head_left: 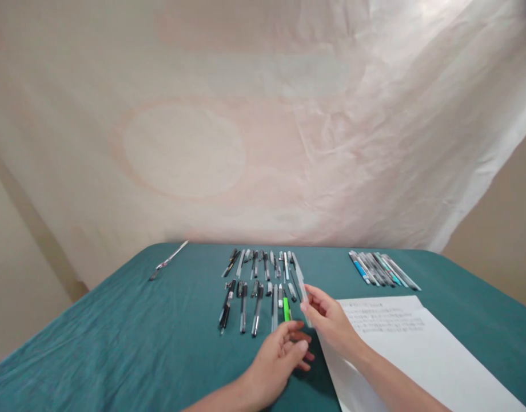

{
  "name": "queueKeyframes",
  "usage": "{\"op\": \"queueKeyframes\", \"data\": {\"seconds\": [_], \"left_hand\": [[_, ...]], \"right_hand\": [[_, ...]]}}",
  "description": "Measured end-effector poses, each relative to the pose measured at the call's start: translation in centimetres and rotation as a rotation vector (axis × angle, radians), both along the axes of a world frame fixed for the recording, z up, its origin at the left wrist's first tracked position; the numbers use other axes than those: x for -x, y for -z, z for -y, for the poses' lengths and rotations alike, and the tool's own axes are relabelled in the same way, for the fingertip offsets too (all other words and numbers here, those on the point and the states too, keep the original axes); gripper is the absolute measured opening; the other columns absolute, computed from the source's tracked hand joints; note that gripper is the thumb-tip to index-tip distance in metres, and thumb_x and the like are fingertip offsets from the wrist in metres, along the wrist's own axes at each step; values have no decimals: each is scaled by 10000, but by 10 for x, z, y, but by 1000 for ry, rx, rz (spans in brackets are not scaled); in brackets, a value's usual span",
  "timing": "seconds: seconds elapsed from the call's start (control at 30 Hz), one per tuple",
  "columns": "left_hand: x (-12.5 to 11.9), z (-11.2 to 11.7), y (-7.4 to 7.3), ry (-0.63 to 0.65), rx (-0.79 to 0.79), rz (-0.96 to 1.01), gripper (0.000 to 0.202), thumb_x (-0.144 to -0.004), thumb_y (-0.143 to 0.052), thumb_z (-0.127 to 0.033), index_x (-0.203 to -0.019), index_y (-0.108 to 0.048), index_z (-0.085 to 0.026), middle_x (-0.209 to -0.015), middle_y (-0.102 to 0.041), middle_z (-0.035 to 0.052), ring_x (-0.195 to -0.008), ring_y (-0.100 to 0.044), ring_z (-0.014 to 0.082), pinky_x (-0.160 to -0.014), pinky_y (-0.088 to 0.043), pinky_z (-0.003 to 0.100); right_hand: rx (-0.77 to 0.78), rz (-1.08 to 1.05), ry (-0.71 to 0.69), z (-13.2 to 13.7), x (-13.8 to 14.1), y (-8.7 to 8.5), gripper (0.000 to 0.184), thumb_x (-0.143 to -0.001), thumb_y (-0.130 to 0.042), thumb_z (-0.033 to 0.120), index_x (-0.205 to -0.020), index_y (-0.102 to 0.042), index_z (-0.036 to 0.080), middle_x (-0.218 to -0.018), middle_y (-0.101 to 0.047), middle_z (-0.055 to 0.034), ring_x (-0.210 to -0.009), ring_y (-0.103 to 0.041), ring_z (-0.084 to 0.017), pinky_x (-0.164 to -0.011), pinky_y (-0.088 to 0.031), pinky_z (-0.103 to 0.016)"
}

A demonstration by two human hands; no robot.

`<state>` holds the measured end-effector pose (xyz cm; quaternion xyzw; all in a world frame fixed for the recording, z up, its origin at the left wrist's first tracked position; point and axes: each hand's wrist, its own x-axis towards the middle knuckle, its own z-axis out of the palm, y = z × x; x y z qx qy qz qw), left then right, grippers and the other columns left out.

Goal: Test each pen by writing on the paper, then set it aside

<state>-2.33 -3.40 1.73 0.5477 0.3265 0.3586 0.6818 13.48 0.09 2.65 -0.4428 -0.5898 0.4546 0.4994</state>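
Right hand (329, 320) pinches clear pen (299, 279) between thumb and fingertips | left hand (277, 359) half open, I see nothing held | edge of paper (434, 355) by right hand | green cloth (138, 343) spreads wide left

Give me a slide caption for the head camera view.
Right hand holding a pale pen, left hand close by, beside rows of pens.

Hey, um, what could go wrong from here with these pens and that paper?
The right hand grips the pale pen toward its lower end, so it might tip or slip. The left hand is close to the bright green piece and could nudge it. The right forearm reaches over the paper; if touching, it could drag it.
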Motion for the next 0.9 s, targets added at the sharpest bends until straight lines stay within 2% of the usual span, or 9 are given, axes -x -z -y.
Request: {"op": "queueKeyframes", "data": {"seconds": [0.13, 0.33, 0.5, 0.67, 0.77, 0.9], "left_hand": [[0, -1, -5, 22, -8, 97, 527, -748, -648, -386, -1188, -456, -167, -1078, -543, 111, -892, -582, 196, -720, -474, 302], [-1, -2, -6, -89, 53, 44, 416, -772, -595, -456, -1007, -540, -117, -842, -590, 62, -677, -573, 137, -612, -460, 263], [-2, -2, -4, -87, 15, 33, 391, -755, -624, -419, -973, -516, -112, -763, -577, 33, -567, -560, 110, -534, -434, 232], [-3, 3, -4, -30, -5, -57, 314, -741, -630, -362, -926, -540, -126, -728, -588, 16, -546, -565, 106, -540, -436, 230], [-3, 7, -3, 34, -28, -110, 220, -752, -607, -315, -860, -569, -127, -717, -583, 6, -567, -555, 101, -574, -445, 235], [-2, 9, 1, 98, -24, -54, 216, -778, -577, -320, -878, -526, -136, -749, -583, 10, -583, -572, 103, -582, -451, 243]], "right_hand": [[66, -92, -135, 13, 12, -5, 455, -789, -567, 325, -1206, -439, 196, -777, -528, 14, -627, -505, -108, -537, -418, -217], [90, -98, -156, 17, 15, -2, 388, -760, -600, 316, -1111, -472, 210, -773, -542, 22, -569, -501, -95, -500, -432, -216], [91, -96, -162, 18, 16, -4, 363, -773, -586, 295, -1101, -458, 208, -756, -534, 27, -548, -507, -93, -501, -435, -224], [66, -124, -89, 17, 10, -23, 383, -746, -621, 284, -1094, -481, 208, -768, -524, 26, -639, -514, -101, -594, -430, -229], [24, -160, -20, 14, -1, -40, 389, -738, -636, 297, -1095, -503, 214, -744, -503, 30, -597, -453, -83, -534, -379, -201], [-30, -244, 99, 11, -18, -59, 385, -747, -634, 308, -1106, -518, 236, -787, -489, 19, -501, -347, -52, -419, -258, -186]]}}
